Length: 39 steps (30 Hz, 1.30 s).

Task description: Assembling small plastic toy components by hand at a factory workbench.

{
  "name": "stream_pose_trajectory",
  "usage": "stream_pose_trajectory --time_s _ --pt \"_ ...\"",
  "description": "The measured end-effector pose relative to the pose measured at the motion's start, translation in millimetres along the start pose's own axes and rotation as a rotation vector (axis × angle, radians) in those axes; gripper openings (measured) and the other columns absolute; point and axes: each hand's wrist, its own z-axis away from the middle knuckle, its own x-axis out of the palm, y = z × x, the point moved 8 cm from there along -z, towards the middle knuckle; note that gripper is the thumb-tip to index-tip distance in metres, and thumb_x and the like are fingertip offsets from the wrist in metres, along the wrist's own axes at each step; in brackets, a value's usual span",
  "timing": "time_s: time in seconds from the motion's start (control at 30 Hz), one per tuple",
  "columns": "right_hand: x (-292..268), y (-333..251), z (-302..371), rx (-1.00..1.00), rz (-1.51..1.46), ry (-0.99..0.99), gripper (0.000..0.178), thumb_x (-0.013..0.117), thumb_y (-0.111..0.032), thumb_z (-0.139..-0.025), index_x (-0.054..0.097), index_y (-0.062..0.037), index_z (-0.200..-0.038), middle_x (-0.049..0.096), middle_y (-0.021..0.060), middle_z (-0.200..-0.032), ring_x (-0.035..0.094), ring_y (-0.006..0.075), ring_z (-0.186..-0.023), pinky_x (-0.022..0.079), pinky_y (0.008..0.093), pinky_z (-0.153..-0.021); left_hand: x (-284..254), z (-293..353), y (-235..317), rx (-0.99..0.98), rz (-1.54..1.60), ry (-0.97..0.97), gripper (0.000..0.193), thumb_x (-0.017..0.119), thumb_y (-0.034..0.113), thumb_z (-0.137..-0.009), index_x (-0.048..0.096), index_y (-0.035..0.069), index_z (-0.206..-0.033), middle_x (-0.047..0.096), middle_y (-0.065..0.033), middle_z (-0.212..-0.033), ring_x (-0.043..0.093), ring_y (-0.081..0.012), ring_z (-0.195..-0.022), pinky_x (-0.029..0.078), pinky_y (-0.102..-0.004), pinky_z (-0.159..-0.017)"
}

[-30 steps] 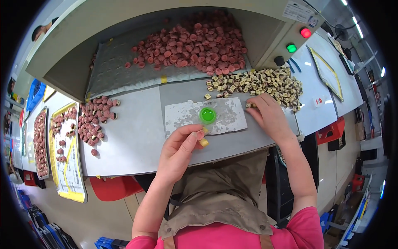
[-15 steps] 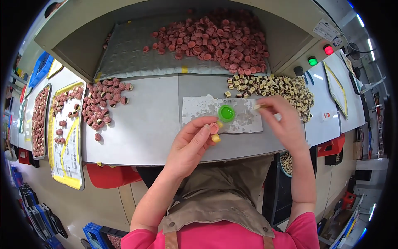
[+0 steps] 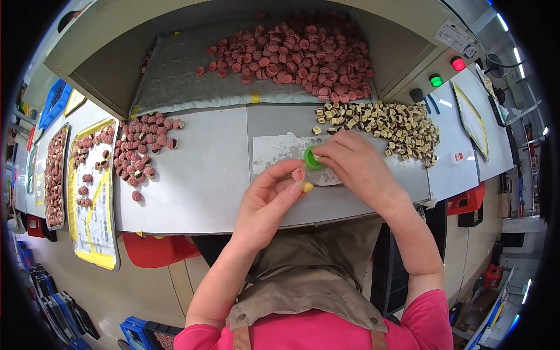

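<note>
My left hand (image 3: 265,204) is closed on a small pink ridged cup (image 3: 298,174), held between thumb and fingers with its hollow side showing. A yellow finger cover (image 3: 307,187) is on a digit of that hand. My right hand (image 3: 363,172) reaches in over a round dish of bright green liquid (image 3: 312,160), its fingertips pinched together at the rim. A tiny pale piece shows at those fingertips, mostly hidden by them; it looks like one of the cream-and-dark cubes (image 3: 402,131). Under the dish lies a stained white sheet (image 3: 271,153).
Many pink cups (image 3: 326,58) lie heaped on a grey mat beneath a machine hood (image 3: 402,64). Pink pieces with dark-and-cream filling (image 3: 137,146) are piled at left, beside a yellow-edged tray (image 3: 96,233). A red stool (image 3: 157,251) stands below the table edge.
My right hand has come left and nearer, from the sheet's right side to the green dish. My left hand stays close to its place, still holding the pink cup.
</note>
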Motion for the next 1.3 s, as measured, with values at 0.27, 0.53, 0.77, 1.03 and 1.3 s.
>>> stream_pose_trajectory --time_s 0.27,0.53,0.77,1.03,1.3 --pt "2 16 12 0.219 -0.262 0.051 0.017 0.062 -0.006 -0.085 0.061 -0.0038 -0.101 0.059 0.0066 -0.088 0.058 0.0189 -0.08 0.047 0.0298 -0.07 -4 0 -8 -0.017 -0.002 -0.038 0.028 0.052 0.019 -0.097 0.05 0.003 -0.119 0.058 -0.0018 -0.103 0.055 -0.0111 -0.088 0.045 -0.0265 -0.08" --pt "28 9 37 0.504 -1.213 0.118 0.02 0.057 -0.009 -0.093 0.055 -0.0022 -0.111 0.059 0.002 -0.102 0.055 0.0089 -0.088 0.046 0.0247 -0.076 -2 1 -8 -0.048 -0.065 -0.059 0.031 0.047 0.025 -0.099 0.05 0.002 -0.119 0.058 -0.0028 -0.102 0.055 -0.0102 -0.089 0.045 -0.025 -0.08" --pt "18 -10 29 0.319 -0.909 0.16 0.019 0.06 -0.007 -0.09 0.057 -0.0026 -0.108 0.06 0.0038 -0.101 0.057 0.012 -0.085 0.047 0.0275 -0.076 -2 1 -6 -0.017 -0.087 -0.049 0.03 0.047 0.026 -0.099 0.051 0.001 -0.116 0.059 -0.0032 -0.101 0.055 -0.0098 -0.088 0.046 -0.0248 -0.079" --pt "-3 -41 22 -0.004 -0.31 0.243 0.02 0.065 -0.002 -0.082 0.06 -0.0037 -0.102 0.061 0.0097 -0.093 0.058 0.0219 -0.08 0.049 0.0311 -0.067 -5 1 -6 0.029 -0.095 -0.053 0.025 0.051 0.019 -0.097 0.052 0.0 -0.114 0.059 -0.0043 -0.1 0.056 -0.0094 -0.087 0.047 -0.0237 -0.079" --pt "-3 -42 29 0.044 -0.34 0.299 0.022 0.066 0.0 -0.08 0.059 -0.0036 -0.101 0.06 0.01 -0.09 0.058 0.0238 -0.077 0.049 0.0316 -0.066 3 15 7 0.311 -0.314 0.042 0.021 0.053 0.007 -0.095 0.052 -0.002 -0.113 0.06 -0.0071 -0.102 0.059 -0.0108 -0.09 0.049 -0.0229 -0.08"
